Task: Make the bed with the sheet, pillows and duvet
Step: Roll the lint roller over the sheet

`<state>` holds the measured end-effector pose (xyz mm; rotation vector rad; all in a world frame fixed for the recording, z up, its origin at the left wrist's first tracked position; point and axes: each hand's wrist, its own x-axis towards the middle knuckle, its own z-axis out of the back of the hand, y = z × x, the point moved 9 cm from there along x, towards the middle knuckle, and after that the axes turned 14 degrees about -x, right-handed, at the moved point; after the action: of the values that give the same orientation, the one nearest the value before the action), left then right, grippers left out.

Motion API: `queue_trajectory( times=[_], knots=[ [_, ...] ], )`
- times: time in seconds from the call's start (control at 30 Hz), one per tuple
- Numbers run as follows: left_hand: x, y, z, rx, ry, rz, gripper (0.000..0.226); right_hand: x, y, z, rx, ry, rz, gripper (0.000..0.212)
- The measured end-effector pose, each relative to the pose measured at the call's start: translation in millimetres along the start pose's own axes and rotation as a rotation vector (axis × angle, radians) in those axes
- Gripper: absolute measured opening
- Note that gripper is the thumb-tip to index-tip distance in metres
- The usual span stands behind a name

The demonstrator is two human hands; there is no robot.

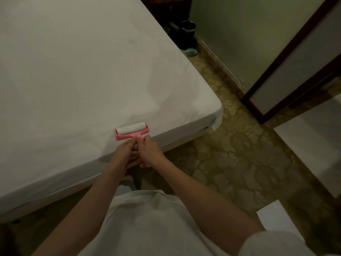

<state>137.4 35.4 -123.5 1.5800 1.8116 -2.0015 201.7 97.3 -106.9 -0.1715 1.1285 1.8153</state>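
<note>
The left hand point(124, 152) and the right hand point(149, 152) meet at the near edge of the bed, both curled round the handle of a pink plastic lint roller with a white sticky drum point(132, 131). The fingers of each hand close on the handle from either side, the fingertips almost touching where the handle joins the frame. The drum lies across the edge of the mattress, resting on the white fitted sheet point(73, 71).

That sheet covers the whole top of the bed point(186, 133), pulled mostly smooth with a few shallow creases, and wraps over the rounded corner on the right, where a small flap of cloth hangs loose.

Beyond the bed, a dark round bin point(187, 32) stands on the patterned tan floor point(230, 154) by the wall, with a small teal object point(191, 52) just in front of it. A dark-framed panel point(287, 67) leans on the right. A white sheet of paper or cloth point(275, 215) lies on the floor near the person's right arm.
</note>
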Motion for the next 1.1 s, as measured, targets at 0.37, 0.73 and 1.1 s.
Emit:
queue_trajectory(
  times=[0.37, 0.73, 1.1],
  knots=[
    [41, -14, 35, -0.075, -0.1, -0.034, 0.019, 43, 26, -25, -0.024, 0.05, -0.013, 0.035],
    [150, -16, 123, 0.202, -0.131, 0.157, 0.035, 151, 39, -84, -0.128, 0.046, -0.221, 0.027],
    [316, -121, 231, 0.776, -0.319, -0.438, 0.039, 236, 57, -137, -0.243, 0.1, -0.282, 0.021]
  ],
)
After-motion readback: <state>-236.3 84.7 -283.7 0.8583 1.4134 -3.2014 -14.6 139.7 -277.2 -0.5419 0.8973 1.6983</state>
